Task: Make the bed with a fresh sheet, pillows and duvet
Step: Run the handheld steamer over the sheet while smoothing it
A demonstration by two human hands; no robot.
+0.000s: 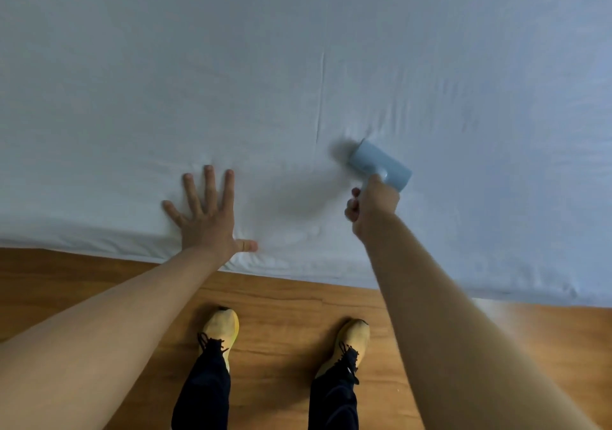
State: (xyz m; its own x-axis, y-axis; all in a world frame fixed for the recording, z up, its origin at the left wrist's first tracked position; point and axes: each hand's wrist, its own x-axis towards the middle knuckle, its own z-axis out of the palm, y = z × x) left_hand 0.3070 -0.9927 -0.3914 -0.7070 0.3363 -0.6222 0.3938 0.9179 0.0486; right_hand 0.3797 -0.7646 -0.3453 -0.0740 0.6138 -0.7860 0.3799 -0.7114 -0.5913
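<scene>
Where white sheet (298, 65) meets wood floor (281, 303), left hand (208, 221) presses spread; right hand (372, 211) grips blue roller (381, 164).

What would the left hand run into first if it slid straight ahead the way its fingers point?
Probably nothing but more white sheet: the left hand lies flat, fingers pointing across the bed, and the blue roller sits off to the right.

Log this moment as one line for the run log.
stage: sheet smoothing | left hand: flat on sheet | right hand: grips blue roller on sheet | pillows, duvet: not in view
</scene>
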